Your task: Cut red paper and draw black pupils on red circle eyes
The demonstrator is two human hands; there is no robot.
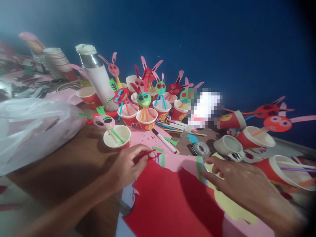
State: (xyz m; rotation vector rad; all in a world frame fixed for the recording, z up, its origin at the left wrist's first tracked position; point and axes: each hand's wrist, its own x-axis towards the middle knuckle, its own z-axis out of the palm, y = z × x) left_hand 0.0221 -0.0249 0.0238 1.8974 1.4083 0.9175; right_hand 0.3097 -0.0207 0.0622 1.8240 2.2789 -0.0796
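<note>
A large red paper sheet [172, 200] with ragged cut edges lies at the lower middle, over pink, green and yellow paper. My left hand [129, 164] is above its upper left corner, fingers pinched on a small red paper piece [153, 153] with a curled outline. On the right, my right hand [229, 174] hovers at the sheet's upper right, over the yellow paper [234, 204]. Its index finger points out and the other fingers are bent and apart, with nothing seen between them.
Paper cups [146, 119] with paper faces on straws stand behind. A white marker [165, 141], tape roll [201, 149] and grey mug [228, 147] lie beyond the sheet. A flask [97, 79] and plastic bag [37, 128] are at left, tipped cups [256, 136] at right.
</note>
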